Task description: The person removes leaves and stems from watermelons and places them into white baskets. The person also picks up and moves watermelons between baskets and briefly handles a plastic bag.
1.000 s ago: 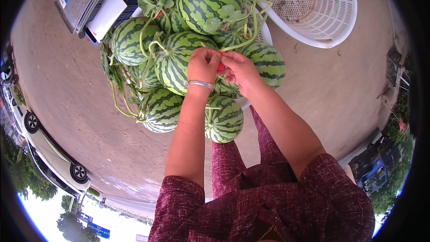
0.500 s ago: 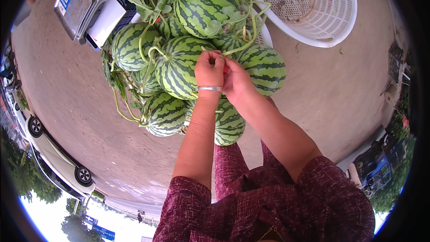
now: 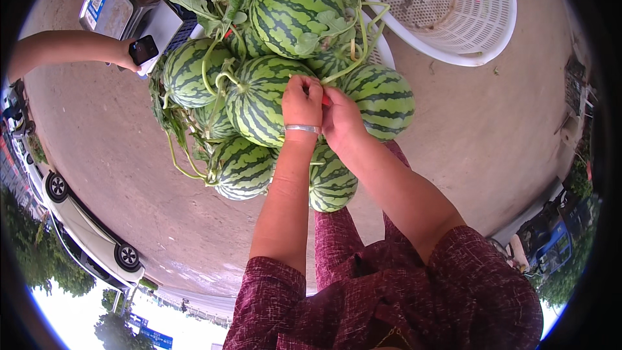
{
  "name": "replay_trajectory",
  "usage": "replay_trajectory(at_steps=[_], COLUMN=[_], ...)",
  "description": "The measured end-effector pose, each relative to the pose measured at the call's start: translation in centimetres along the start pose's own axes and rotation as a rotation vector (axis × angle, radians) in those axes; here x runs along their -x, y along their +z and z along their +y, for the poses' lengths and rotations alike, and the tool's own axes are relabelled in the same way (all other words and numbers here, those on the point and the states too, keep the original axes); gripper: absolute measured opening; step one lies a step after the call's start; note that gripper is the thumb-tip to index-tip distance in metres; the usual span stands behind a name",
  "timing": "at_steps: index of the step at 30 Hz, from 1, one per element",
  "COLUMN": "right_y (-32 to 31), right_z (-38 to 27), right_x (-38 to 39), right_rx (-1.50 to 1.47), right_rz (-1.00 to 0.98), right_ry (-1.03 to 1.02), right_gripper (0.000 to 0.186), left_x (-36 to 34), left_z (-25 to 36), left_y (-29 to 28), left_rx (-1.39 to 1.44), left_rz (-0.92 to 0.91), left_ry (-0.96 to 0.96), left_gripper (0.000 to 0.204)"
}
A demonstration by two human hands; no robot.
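Note:
Both my hands are together over a heap of green striped watermelons. My left hand (image 3: 302,104), with a silver bangle at its wrist, is closed in a pinch; what it grips is hidden. Close beside it, my right hand (image 3: 343,118) has its fingers curled round a small red object (image 3: 326,100), mostly covered and too hidden to name. Just below my hands lies a large watermelon (image 3: 262,107). Another watermelon (image 3: 379,104) sits to their right. A cut green vine (image 3: 350,70) ends right by my fingertips.
A white perforated plastic basket (image 3: 483,32) stands at the far right. At the far left is a weighing scale (image 3: 110,6). Another person's arm (image 3: 71,50), wearing a dark smartwatch (image 3: 143,50), reaches in beside it. A white car (image 3: 87,230) is parked further left.
Another person's arm with a smartwatch has come in from the left, near the scale. My hands stay close together over the watermelons, almost unmoved.

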State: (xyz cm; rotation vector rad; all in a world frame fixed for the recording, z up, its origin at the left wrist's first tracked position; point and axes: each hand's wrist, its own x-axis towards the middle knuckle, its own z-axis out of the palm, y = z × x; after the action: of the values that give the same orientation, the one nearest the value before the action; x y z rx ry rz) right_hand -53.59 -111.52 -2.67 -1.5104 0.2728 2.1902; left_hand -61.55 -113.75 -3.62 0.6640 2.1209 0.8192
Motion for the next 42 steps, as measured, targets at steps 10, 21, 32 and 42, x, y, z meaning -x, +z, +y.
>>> replay_trajectory(at_steps=[10,21,32,42], right_y=[-1.4,0.5,0.5,12.1], right_z=[-0.6,-0.9,7.7,15.5], right_x=[0.2,4.2,7.8,1.0], right_rx=[0.272,0.614,0.964,1.284], right_rz=[0.028,-0.074,-0.333,-0.544], right_ry=[-0.149,-0.204,-0.289,-0.129], right_gripper=[0.012,0.067,0.018,0.027], left_x=[-0.4,3.3,2.5,0.3], left_z=[-0.2,1.3,-13.6,-17.6], left_y=[-0.4,-5.4,-30.3,-30.9], left_rx=[0.113,0.079,-0.403,0.764], left_rz=[-0.029,0.078,0.616,0.165], left_ry=[-0.136,0.170,-0.053,-0.367], left_gripper=[0.013,0.024,0.034,0.014])
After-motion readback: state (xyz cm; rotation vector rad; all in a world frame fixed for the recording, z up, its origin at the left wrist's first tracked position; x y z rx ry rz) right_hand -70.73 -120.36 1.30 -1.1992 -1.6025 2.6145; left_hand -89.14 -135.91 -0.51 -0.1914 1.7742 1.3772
